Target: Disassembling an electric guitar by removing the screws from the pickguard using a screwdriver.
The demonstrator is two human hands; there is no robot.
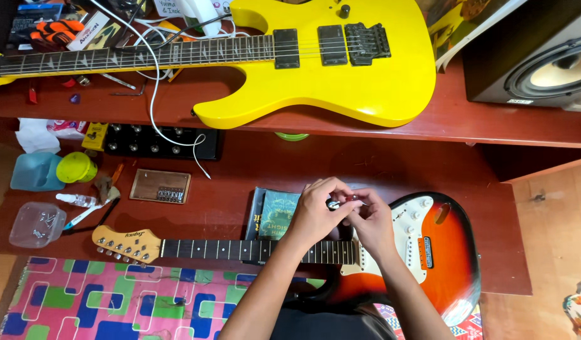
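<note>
Both forearms are bare up to the elbow, with no sleeve, watch or bracelet on either. The left hand (317, 211) and right hand (371, 221) wear no gloves, and no rings show on the fingers (331, 186). Below the sunburst guitar (429, 252), dark clothing covers the lap.

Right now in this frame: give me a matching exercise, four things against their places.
Things:
1. yellow solid-body electric guitar
2. sunburst electric guitar with white pickguard
3. clear plastic box of small metal parts
4. small silver part

Places:
A. far left of the lower wooden shelf
B. pinched between left hand and right hand
C. upper shelf, neck pointing left
D. lower shelf, under the hands

Pairs: 1-C, 2-D, 3-A, 4-B
</note>
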